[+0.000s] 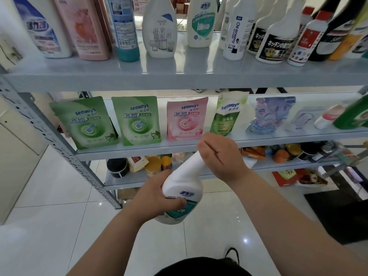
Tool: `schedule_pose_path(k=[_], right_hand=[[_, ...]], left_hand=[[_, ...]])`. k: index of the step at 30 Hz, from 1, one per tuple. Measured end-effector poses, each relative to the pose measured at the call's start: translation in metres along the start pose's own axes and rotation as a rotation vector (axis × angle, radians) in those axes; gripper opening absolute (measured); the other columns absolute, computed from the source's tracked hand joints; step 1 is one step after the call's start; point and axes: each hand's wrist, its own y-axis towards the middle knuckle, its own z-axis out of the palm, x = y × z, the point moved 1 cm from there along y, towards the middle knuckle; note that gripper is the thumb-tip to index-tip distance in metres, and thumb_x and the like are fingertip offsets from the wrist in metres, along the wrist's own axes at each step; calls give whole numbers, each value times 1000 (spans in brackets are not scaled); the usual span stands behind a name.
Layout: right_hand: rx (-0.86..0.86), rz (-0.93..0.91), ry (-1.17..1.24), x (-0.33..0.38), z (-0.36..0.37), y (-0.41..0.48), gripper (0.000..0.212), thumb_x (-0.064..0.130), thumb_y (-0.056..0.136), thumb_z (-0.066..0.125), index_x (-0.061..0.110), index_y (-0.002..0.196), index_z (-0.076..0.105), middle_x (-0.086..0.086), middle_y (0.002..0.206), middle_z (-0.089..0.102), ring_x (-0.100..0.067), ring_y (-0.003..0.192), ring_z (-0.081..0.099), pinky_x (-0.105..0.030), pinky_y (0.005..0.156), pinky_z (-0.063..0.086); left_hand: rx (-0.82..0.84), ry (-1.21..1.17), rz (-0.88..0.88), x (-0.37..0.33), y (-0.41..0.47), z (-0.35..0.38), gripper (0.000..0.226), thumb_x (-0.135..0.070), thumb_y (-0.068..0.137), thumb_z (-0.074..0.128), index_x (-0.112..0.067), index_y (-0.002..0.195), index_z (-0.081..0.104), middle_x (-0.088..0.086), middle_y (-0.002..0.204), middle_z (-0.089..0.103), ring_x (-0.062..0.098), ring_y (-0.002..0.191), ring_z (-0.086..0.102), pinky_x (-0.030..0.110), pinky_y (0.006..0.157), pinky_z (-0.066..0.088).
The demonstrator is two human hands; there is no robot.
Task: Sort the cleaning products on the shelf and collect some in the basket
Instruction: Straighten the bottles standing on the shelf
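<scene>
I hold a white bottle with a teal label (184, 186) in front of the shelf, tilted with its neck pointing up and right. My left hand (159, 196) grips its body from the left, thumb across the label. My right hand (221, 156) is curled round the neck and top, hiding the cap. A matching white and teal bottle (201, 22) stands on the top shelf (179, 76). No basket is in view.
Several bottles line the top shelf. The middle shelf (258, 139) carries green pouches (87, 122), a pink pouch (185, 119) and other refill bags. Jars and packets crowd the lower shelves. A slanted metal upright (59, 148) stands at the left, above a white tiled floor.
</scene>
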Motion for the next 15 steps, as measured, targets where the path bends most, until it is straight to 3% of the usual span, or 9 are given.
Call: schedule_pose_path(k=[3, 6, 8, 10, 12, 15], right_hand=[[-1, 291, 329, 7, 9, -7, 18, 55, 93, 50, 39, 90, 57, 17, 81, 55, -1, 72, 52, -16, 63, 42], [80, 482, 556, 5, 18, -29, 22, 63, 91, 52, 51, 106, 63, 16, 106, 68, -5, 94, 67, -22, 78, 55], [131, 556, 587, 3, 19, -43, 23, 61, 98, 51, 51, 113, 65, 12, 114, 71, -11, 105, 69, -33, 88, 59], [112, 599, 646, 2, 15, -51, 22, 52, 101, 51, 52, 116, 68, 12, 119, 71, -14, 113, 69, -36, 92, 60], [102, 595, 686, 3, 7, -53, 28, 42, 103, 49, 56, 117, 68, 16, 124, 70, -11, 116, 67, -29, 87, 60], [128, 558, 692, 1, -10, -53, 36, 33, 106, 48, 62, 122, 64, 24, 126, 67, -3, 119, 64, -20, 83, 57]], left_hand=[[-88, -158, -28, -8, 1, 6, 63, -54, 54, 84, -62, 108, 54, -28, 101, 68, -6, 92, 66, 22, 51, 57], [-178, -396, -34, -12, 6, 14, 56, -52, 58, 85, -60, 107, 57, -16, 105, 74, 9, 93, 74, 30, 64, 62], [-189, -562, -53, -15, 10, 19, 51, -58, 65, 83, -51, 112, 63, -3, 111, 77, 21, 99, 76, 38, 72, 63], [-230, -783, -165, -17, 15, 27, 51, -65, 71, 79, -40, 114, 69, 5, 109, 78, 26, 96, 77, 37, 69, 62], [-249, -1016, -305, -19, 24, 36, 50, -69, 78, 67, -28, 102, 81, 10, 102, 79, 25, 86, 78, 36, 63, 62], [-212, -1187, -316, -24, 40, 52, 56, -70, 80, 51, -26, 87, 85, 9, 94, 79, 23, 79, 78, 36, 61, 61]])
